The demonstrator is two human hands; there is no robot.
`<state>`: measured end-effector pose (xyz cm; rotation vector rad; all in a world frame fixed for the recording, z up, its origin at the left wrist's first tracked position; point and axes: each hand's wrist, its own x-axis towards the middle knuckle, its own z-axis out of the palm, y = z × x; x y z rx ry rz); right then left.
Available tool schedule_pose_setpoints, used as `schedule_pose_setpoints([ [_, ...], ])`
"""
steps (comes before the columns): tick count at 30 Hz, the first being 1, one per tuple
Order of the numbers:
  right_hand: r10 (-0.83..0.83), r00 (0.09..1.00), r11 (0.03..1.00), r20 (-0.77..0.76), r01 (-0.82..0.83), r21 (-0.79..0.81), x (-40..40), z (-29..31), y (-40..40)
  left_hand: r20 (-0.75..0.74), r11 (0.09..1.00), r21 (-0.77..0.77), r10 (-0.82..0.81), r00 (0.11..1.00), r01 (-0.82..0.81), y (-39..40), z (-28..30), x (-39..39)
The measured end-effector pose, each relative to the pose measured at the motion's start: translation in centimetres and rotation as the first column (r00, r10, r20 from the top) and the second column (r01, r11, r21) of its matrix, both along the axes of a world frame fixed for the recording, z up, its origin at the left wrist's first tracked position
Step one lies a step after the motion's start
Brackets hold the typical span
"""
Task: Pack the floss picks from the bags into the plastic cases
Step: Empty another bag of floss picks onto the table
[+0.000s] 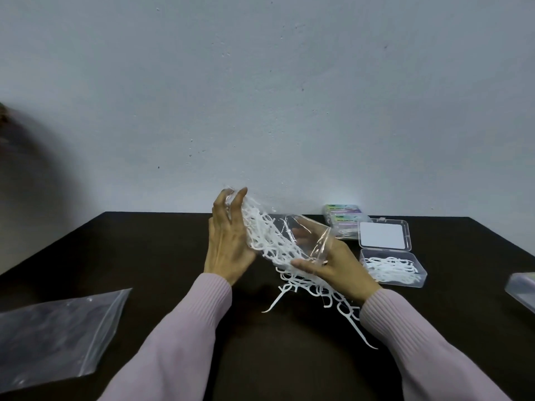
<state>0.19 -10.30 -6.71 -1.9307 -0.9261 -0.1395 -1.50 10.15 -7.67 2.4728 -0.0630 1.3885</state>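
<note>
Both hands [228, 244] [333, 264] pinch the clear bag [301, 238], floss picks [324, 290] spilling beneath.

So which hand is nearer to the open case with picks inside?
The right hand. It holds the bag just left of the open case. The left hand grips the bag's far end, farther left.

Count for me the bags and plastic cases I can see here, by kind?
Clear plastic bags: 2, the held bag and the flat bag.
Open case: 1.
Shut cases: 2, stacked.
Case at the right edge: 1, partly cut off.
Total: 6.
</note>
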Motion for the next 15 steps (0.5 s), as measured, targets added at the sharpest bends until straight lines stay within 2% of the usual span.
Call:
schedule_pose_setpoints([
  [4, -0.006, 0.998, 0.996, -0.063, 0.001, -0.092, -0.02, -0.35, 0.25, -0.02, 1.0, -0.011, -0.018, 1.0, 0.018, -0.4, -0.18, -0.24],
  [9, -0.021, 1.0, 0.971, -0.022, 0.015, -0.237, -0.08, -0.65, 0.4, -0.004, 1.0, -0.011, 0.0, 1.0, 0.0, -0.77, -0.14, -0.31],
  [15, -0.126, 0.974, 0.906, 0.186, 0.19, -0.378, 0.21, -0.56, -0.06, 0.006, 0.998, -0.032, 0.047, 0.999, -0.047, -0.08, -0.05, -0.29],
])
